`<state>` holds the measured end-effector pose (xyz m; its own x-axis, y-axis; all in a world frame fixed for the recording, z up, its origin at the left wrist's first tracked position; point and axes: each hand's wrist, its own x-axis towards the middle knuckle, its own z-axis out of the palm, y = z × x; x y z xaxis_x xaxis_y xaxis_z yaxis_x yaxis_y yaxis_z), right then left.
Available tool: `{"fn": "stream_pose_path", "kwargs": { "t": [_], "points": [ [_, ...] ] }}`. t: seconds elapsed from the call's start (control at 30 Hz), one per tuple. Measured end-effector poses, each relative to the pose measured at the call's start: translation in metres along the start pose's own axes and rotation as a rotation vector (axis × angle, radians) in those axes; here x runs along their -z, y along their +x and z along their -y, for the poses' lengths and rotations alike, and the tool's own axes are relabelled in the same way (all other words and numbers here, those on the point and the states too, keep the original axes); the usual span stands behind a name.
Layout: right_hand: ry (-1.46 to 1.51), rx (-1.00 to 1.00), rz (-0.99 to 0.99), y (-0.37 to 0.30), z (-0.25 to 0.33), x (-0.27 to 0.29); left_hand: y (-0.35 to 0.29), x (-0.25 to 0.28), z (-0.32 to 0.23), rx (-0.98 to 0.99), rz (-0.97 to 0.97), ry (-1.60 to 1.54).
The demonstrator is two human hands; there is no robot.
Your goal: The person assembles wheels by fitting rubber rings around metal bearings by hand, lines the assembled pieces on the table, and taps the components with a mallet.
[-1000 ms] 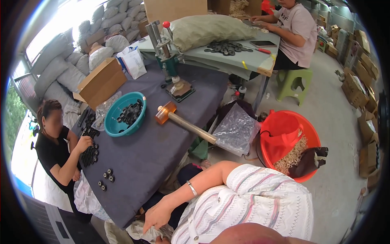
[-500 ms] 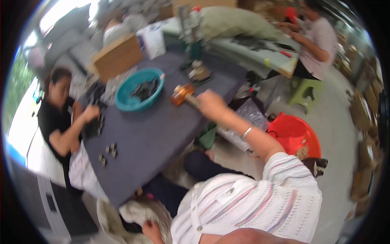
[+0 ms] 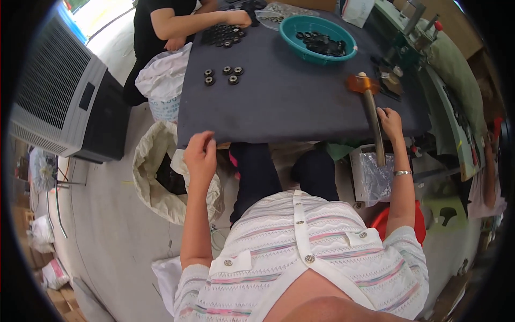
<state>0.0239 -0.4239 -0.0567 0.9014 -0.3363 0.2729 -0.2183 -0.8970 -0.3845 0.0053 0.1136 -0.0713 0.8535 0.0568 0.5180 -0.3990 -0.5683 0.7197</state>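
My left hand (image 3: 200, 156) is raised at the table's near left edge, beside an open cream sack (image 3: 153, 201). Its fingers curl in toward the thumb; whatever they hold, if anything, is hidden. On the right, a mallet (image 3: 372, 118) with an amber head lies on the table, its handle jutting past the near edge. My right hand (image 3: 391, 122) is at the right side of that handle, fingertips against it and no fingers wrapped across it. Several small dark round parts with metal centres (image 3: 227, 71) stand on the left of the dark table cover (image 3: 289, 102).
A teal basin (image 3: 320, 55) holds black parts. A green hand press (image 3: 410, 43) stands at the far right. Across the far left corner, a co-worker's hand (image 3: 237, 19) is over more round parts. A white bag (image 3: 163, 80) and an air cooler (image 3: 67, 96) stand left.
My view has swung left and down. The mallet, gripped by my right hand before, now lies on the table with my fingers beside its handle. My left hand has risen from near the sack.
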Motion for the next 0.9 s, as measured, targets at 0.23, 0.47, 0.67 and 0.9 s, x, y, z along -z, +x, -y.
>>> {"fn": "stream_pose_path", "kwargs": {
  "t": [0.23, 0.47, 0.67, 0.9],
  "points": [
    [0.081, 0.027, 0.139, 0.011, 0.016, -0.01, 0.087, -0.062, 0.014, -0.113, -0.002, 0.021],
    [0.23, -0.09, 0.093, 0.016, 0.013, -0.016, 0.139, -0.114, 0.031, -0.067, 0.031, 0.446],
    [0.967, -0.473, 0.434, -0.007, 0.053, 0.007, 0.122, -0.124, 0.023, -0.105, 0.181, 0.477],
    [0.986, -0.048, 0.514, -0.049, 0.173, 0.006, 0.109, -0.107, 0.009, -0.245, 0.335, 0.113]
  ]
}}
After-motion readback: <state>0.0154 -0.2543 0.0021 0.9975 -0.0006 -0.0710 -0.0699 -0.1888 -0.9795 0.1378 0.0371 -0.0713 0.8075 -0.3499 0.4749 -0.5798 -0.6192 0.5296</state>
